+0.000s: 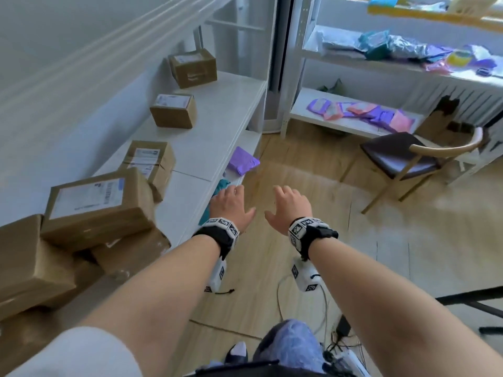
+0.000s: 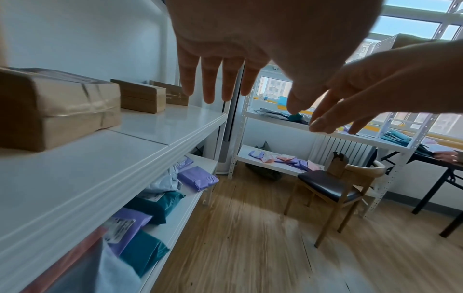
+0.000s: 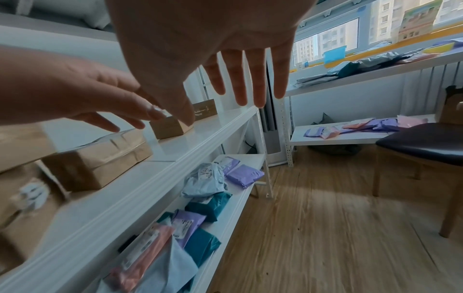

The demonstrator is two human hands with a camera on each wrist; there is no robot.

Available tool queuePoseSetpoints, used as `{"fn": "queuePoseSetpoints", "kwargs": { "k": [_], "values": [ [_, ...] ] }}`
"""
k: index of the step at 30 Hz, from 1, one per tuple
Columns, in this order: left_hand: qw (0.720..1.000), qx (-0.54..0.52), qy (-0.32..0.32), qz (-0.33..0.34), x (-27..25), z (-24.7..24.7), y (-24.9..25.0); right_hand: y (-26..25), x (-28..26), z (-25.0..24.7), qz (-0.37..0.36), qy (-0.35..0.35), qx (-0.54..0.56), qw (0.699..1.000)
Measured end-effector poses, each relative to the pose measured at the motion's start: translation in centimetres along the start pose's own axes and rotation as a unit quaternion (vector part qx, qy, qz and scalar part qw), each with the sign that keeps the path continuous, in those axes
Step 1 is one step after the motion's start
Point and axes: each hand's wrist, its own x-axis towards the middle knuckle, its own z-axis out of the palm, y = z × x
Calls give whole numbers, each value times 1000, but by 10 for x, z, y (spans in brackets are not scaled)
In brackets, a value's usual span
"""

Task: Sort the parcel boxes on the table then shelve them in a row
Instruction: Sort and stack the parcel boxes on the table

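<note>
Several brown parcel boxes stand spaced along the white shelf on my left: a far box, a small box and a taped box. A large labelled box lies tilted on a pile of other boxes at the near end. My left hand hovers just off the shelf's front edge with straight fingers, holding nothing. My right hand is beside it over the floor, also empty. In the left wrist view the fingers are spread, and the nearest box is well to their left.
The lower shelf holds purple, teal and grey mailer bags. A second white rack with more bags stands ahead at the right. A wooden chair sits on the plank floor. Cables trail by my feet.
</note>
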Motion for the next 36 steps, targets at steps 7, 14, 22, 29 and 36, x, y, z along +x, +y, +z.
{"fn": "queuePoseSetpoints", "kwargs": {
  "k": [7, 14, 22, 29, 36],
  "values": [
    [999, 0, 17, -44, 117, 8, 43, 64, 128, -8, -69, 11, -8, 998],
    [985, -55, 39, -162, 229, -14, 75, 121, 255, -39, -122, -7, 2, 993],
    [967, -91, 23, -238, 317, -19, 66, 115, 363, -43, -169, -26, 6, 985],
    [956, -96, 55, -271, 418, -37, 11, 82, 472, -45, -189, 2, 5, 982],
    [945, -104, 67, -302, 497, -64, -28, 54, 558, -56, -194, 14, 28, 981]
  ]
}}
